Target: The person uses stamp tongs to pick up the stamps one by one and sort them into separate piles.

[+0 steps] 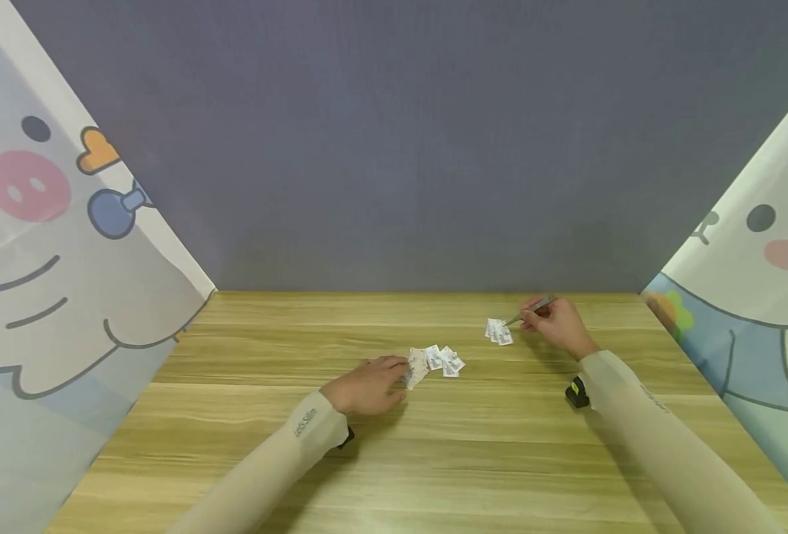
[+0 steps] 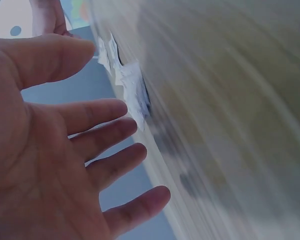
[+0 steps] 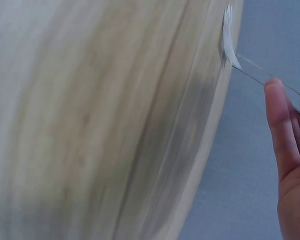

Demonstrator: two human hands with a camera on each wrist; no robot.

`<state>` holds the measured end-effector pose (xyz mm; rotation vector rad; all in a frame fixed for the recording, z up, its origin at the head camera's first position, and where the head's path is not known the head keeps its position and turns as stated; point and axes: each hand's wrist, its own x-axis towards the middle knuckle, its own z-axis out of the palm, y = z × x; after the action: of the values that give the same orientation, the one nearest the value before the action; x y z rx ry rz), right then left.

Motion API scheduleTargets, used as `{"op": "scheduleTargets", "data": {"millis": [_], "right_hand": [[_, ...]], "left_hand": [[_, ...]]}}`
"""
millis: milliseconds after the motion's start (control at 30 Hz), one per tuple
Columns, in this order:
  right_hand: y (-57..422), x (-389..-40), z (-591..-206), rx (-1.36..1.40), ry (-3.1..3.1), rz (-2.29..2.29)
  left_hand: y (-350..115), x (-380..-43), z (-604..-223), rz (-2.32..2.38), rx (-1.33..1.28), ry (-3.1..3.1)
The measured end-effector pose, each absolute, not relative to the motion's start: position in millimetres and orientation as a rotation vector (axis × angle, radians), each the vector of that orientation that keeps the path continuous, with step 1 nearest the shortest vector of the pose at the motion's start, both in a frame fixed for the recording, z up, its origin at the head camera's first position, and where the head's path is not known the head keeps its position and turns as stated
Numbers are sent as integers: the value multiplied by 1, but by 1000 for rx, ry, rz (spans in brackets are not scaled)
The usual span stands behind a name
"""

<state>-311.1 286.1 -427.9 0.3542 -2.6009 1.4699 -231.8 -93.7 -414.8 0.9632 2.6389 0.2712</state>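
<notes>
My right hand (image 1: 555, 326) pinches metal tweezers (image 1: 545, 302), their tips pointing left and down at a small fan of white printed paper slips (image 1: 498, 331). In the right wrist view the tweezers (image 3: 251, 76) are slightly parted, their lower tip at the slips' edge (image 3: 227, 37). My left hand (image 1: 370, 387) is low over the table, its straight, spread fingertips beside a larger overlapping pile of paper slips (image 1: 416, 368). In the left wrist view that pile (image 2: 135, 90) lies just past the fingertips, and the palm holds nothing. Whether a fingertip touches the pile I cannot tell.
More white slips (image 1: 451, 363) lie fanned right of the pile, between the hands. The wood-grain table (image 1: 287, 334) meets a dark grey panel (image 1: 427, 185) at the back. Cartoon-printed sheets (image 1: 100, 297) stand at both sides. Black devices (image 1: 577, 393) are at the wrists.
</notes>
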Motion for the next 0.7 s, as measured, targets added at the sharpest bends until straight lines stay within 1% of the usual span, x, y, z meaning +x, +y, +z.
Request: {"op": "scheduleTargets", "data": {"millis": [133, 367, 567, 700], "right_hand": [[291, -308, -428, 361, -2583, 1451], [269, -280, -392, 414, -2588, 1412], [254, -277, -389, 485, -2635, 1401], [248, -283, -398, 537, -2655, 1385]], "left_hand": [[-101, -232, -418, 300, 939, 2636], [-106, -229, -420, 304, 982, 2632], [-104, -229, -422, 239, 1060, 2634], [-101, -229, -422, 228, 1064, 2642]]}}
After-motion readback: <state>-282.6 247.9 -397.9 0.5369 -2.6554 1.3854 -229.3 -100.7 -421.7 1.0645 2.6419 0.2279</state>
